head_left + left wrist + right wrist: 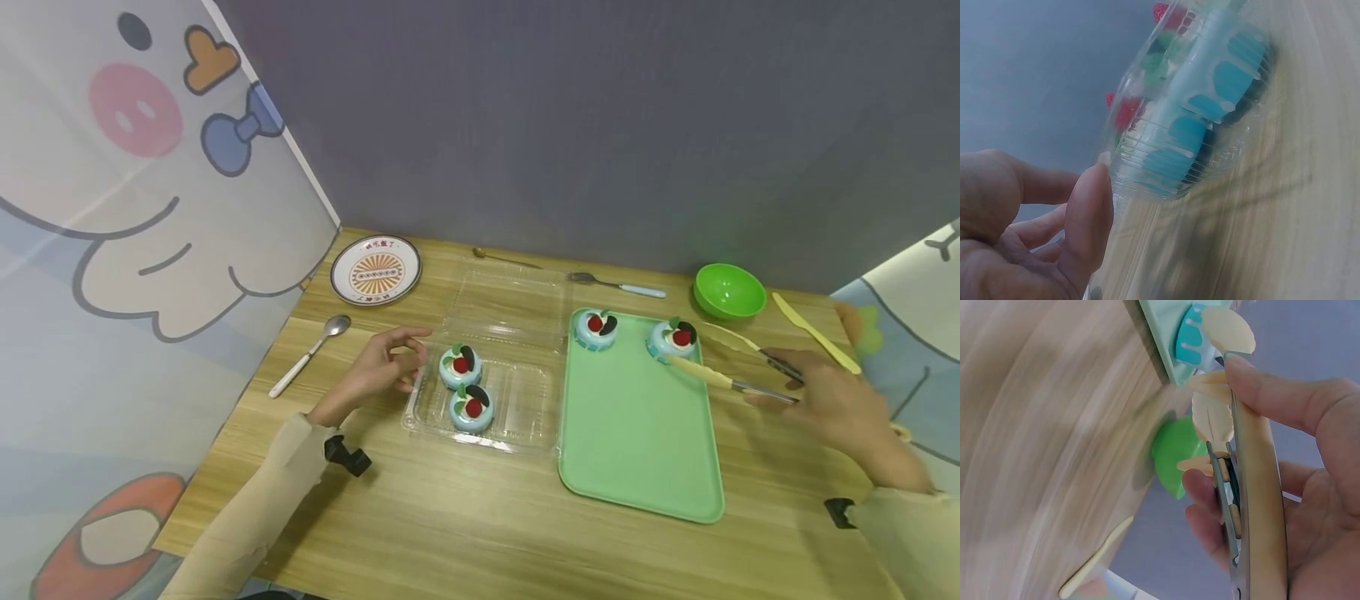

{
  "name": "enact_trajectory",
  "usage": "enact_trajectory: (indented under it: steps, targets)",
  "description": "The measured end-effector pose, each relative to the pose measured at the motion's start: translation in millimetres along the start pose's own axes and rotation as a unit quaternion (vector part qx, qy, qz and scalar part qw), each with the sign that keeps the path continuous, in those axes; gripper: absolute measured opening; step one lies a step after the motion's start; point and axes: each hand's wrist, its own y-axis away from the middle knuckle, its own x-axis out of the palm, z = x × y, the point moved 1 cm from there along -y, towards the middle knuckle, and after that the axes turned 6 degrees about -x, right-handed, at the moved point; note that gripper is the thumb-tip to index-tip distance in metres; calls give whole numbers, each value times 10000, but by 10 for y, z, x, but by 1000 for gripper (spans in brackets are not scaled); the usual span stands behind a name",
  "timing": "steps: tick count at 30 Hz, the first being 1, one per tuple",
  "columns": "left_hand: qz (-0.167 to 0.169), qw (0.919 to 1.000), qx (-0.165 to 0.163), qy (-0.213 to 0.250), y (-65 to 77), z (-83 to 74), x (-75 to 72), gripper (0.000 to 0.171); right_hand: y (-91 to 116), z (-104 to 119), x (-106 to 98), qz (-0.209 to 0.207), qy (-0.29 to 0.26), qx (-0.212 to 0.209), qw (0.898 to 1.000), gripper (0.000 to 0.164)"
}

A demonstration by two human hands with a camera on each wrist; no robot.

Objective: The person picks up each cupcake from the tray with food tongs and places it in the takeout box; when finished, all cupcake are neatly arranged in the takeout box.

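The right hand [832, 407] is gripping spread tongs [708, 375] beside the cupcake [664, 338] at one o'clock on the green tray [637, 433], seemingly picking or placing, needing a centred squeeze or release, while the left hand [381, 364] is loosely flanking the clamshell box [527, 404] at ten o'clock.

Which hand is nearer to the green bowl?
Right. The right hand, holding the tongs, is in front and to the right of the green bowl; the left hand is well off to the bowl's left, by the clear plastic container.
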Motion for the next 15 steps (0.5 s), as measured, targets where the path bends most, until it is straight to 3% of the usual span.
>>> enact_trajectory:
  steps: [15]
  targets:
    - [-48,10000,-30,-36,-8,19,2,50,-78,77,76,-516,241,-343,9978,74]
